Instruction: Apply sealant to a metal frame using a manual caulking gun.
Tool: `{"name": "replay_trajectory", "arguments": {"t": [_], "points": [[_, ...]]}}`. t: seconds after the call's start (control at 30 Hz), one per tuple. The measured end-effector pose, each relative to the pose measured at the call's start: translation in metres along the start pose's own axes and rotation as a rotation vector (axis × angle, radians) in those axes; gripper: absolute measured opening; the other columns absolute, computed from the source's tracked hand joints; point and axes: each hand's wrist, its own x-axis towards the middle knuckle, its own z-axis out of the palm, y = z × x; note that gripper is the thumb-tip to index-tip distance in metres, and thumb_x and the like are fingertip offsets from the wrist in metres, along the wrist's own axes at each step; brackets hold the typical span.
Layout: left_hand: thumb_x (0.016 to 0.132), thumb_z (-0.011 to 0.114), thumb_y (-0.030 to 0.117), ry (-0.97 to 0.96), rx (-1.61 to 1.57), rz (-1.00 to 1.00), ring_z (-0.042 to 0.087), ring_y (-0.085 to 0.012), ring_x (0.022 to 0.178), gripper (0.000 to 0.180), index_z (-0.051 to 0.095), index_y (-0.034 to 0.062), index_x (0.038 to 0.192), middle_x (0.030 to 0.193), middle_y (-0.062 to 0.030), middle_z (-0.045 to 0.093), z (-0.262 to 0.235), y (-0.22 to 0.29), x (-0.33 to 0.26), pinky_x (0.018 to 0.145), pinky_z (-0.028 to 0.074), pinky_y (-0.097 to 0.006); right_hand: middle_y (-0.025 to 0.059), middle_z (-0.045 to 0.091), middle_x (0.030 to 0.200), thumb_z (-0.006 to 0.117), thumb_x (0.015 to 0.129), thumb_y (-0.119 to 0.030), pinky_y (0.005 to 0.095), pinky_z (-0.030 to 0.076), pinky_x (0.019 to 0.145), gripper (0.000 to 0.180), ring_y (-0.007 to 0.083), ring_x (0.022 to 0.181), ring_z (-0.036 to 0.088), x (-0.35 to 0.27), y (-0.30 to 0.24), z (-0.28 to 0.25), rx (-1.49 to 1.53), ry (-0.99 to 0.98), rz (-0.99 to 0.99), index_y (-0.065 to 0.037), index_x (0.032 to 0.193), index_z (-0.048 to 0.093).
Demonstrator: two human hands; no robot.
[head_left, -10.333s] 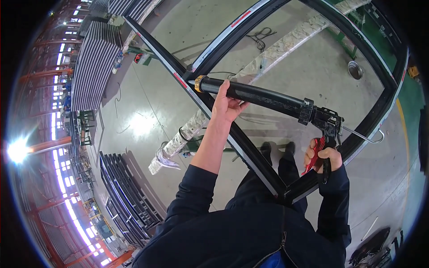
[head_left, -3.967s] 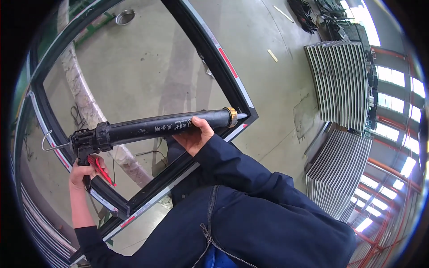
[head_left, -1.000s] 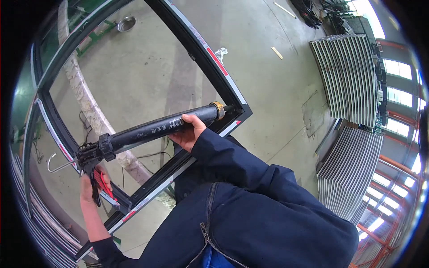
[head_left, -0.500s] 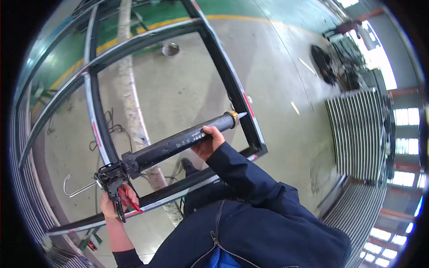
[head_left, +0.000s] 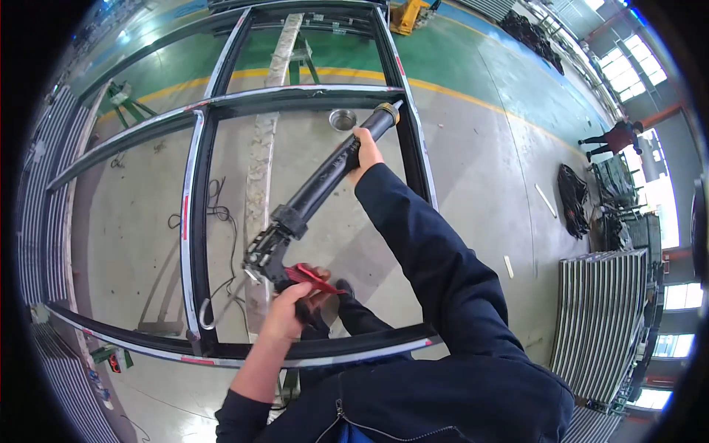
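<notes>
A long black caulking gun (head_left: pixel 322 181) slants up to the right across an opening of a dark metal frame (head_left: pixel 310 97). My left hand (head_left: pixel 286 310) is closed round its handle, with the red trigger (head_left: pixel 310 276) at the fingers. Farther up, my right hand (head_left: pixel 366 153) wraps the barrel from the right side. The nozzle (head_left: pixel 399 104) points at the inner corner where a crossbar meets the right-hand bar; whether it touches cannot be told. A bent metal hook (head_left: pixel 208 317) at the gun's rear hangs over the frame's lower left bar.
A round metal bowl (head_left: pixel 343 119) sits on the floor inside the frame. A pale beam (head_left: pixel 260 170) runs beneath it, near loose cables (head_left: pixel 223 214). Stacked metal profiles (head_left: pixel 600 325) stand at right. Another person (head_left: pixel 619 139) is far off, and a yellow pallet jack (head_left: pixel 408 18) stands beyond.
The gun has swung steeper, its nozzle moving up along the right-hand bar to the corner. Both hands moved with it and kept their grip; the view has shifted farther up the frame.
</notes>
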Motion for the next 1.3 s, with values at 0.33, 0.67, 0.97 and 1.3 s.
{"name": "replay_trajectory", "arguments": {"t": [0.33,0.67,0.97,1.3], "points": [[0.085,0.06,0.007,-0.038,-0.061,0.034,0.054,-0.0283,0.119,0.031,0.053,0.0089,0.114,0.113,-0.0093,0.06,0.018,-0.044,0.071,0.1,0.045,-0.049,0.0043,0.047,0.075,0.069,0.078,-0.03,0.0425,0.048,0.062,0.03,0.0212,0.065,0.052,0.066,-0.025,-0.025,-0.102,-0.019,0.044,-0.007,0.087,0.052],[0.095,0.054,0.02,0.047,-0.098,0.008,0.059,-0.0267,0.103,0.016,0.055,0.0081,0.107,0.099,-0.0069,0.061,0.006,-0.066,0.089,0.096,0.047,-0.045,0.0097,0.055,0.071,0.063,0.082,-0.031,0.047,0.051,0.063,0.028,0.0265,0.065,0.06,0.078,-0.022,-0.037,-0.132,-0.038,0.019,-0.01,0.091,0.047],[0.097,0.054,0.025,0.128,-0.054,0.009,0.059,-0.0231,0.087,0.017,0.056,0.0087,0.095,0.086,-0.0053,0.058,0.009,-0.077,0.089,0.086,0.05,-0.043,0.0111,0.055,0.071,0.064,0.081,-0.029,0.044,0.053,0.063,0.029,0.027,0.064,0.059,0.069,-0.025,-0.037,-0.13,-0.058,0.016,-0.007,0.091,0.047],[0.097,0.055,0.024,0.126,-0.044,0.036,0.059,-0.0198,0.081,0.016,0.056,0.0092,0.091,0.082,-0.0041,0.057,0.015,-0.074,0.083,0.081,0.053,-0.043,0.0106,0.055,0.072,0.065,0.079,-0.03,0.0453,0.053,0.065,0.031,0.0271,0.066,0.06,0.073,-0.02,-0.04,-0.126,-0.06,0.057,-0.006,0.091,0.048]]}}
